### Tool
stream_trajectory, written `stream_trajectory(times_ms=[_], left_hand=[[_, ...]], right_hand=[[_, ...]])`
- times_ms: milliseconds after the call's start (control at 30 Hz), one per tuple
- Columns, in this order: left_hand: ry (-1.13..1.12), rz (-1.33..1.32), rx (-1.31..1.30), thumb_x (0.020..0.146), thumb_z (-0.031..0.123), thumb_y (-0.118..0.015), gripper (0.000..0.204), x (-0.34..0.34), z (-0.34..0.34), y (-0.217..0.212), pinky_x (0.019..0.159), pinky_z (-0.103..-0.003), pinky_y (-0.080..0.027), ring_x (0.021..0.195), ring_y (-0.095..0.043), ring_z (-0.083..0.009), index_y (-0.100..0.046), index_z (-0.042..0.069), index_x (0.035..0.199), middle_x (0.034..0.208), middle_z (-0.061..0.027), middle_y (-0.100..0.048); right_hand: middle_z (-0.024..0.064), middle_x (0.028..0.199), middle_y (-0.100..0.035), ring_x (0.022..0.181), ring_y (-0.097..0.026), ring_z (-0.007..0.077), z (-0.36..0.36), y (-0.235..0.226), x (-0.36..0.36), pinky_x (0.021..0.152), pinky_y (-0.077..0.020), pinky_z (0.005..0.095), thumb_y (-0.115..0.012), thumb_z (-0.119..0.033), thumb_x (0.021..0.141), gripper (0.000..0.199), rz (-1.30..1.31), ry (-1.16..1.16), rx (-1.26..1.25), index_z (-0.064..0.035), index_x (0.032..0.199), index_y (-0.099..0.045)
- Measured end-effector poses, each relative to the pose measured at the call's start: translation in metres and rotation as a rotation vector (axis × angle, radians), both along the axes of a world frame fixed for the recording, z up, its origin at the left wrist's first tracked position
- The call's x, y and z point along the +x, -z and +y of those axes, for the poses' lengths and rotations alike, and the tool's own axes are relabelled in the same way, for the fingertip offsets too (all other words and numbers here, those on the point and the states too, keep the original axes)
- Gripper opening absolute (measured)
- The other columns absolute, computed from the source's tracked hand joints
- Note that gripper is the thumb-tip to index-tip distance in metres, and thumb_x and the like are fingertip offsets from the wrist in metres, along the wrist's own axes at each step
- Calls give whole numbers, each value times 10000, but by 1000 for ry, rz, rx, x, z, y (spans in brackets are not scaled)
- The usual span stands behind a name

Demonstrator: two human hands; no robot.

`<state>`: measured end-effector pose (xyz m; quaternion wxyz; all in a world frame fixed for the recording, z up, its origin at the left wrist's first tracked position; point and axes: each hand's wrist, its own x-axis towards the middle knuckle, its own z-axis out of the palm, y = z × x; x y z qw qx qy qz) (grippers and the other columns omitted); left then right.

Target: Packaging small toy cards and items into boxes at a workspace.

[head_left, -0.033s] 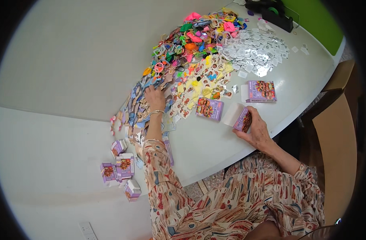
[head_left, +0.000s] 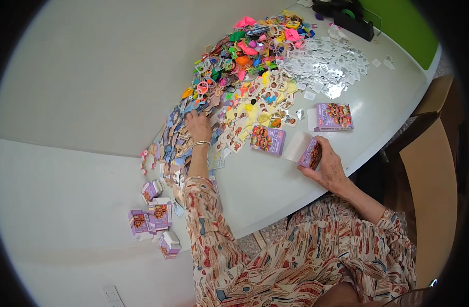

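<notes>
White tabletop (head_left: 239, 192): our right hand (head_left: 331, 170) clamps an open box (head_left: 310, 154) in its fingers; left of it, our left hand (head_left: 197, 127) lies in a card heap (head_left: 179, 139), finger closure indiscernible. We judge this picking; next calls for a clean pinch.

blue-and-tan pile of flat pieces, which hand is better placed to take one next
Probably the left hand: it touches the blue-and-tan pile of flat pieces, while the right hand, farther away, holds a purple cardboard box.
</notes>
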<state>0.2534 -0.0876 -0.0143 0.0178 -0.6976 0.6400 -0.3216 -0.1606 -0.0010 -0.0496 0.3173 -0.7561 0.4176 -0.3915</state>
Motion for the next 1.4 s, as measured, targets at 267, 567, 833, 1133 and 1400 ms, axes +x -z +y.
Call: stream_trajectory(times_ms=[267,567,833,1133,1400], left_hand=[[34,-76,-66,760,63,-590,69,12,9,-8,720,-401,-464,866,-555,-278,-654,43,774,886,-91,-598],[211,1446,-221,901,83,-625,137,-140,79,-95,648,-212,-429,697,-545,-103,-653,-34,967,773,-40,-632],[589,1042,-127,791,-41,-678,136,-223,121,-98,597,-279,-466,637,-601,-189,-648,-15,921,744,-112,-629],[653,578,24,736,46,-714,222,-256,123,-63,626,-333,-434,736,-545,-212,-634,57,942,846,-53,-582],[698,519,88,766,-11,-681,217,-259,122,-69,640,-318,-433,723,-553,-218,-664,42,976,824,-54,-599]], right_hand=[[212,1110,-522,996,-572,381,2,-3,7,852,-488,425,-821,-263,683,817,-4,-52,16,1,1282,-331],[223,1101,-514,981,-550,384,-1,-7,9,845,-475,407,-838,-241,646,847,58,22,-164,31,1282,-349],[222,1154,-487,996,-552,386,6,0,0,847,-477,389,-865,-147,590,926,24,-7,-165,35,1299,-299],[233,1146,-477,966,-565,395,13,1,-4,806,-491,399,-858,-127,604,922,33,19,-222,35,1303,-280],[248,1135,-475,1031,-526,405,14,0,-8,877,-452,421,-841,-154,615,892,14,7,-125,50,1282,-285]])
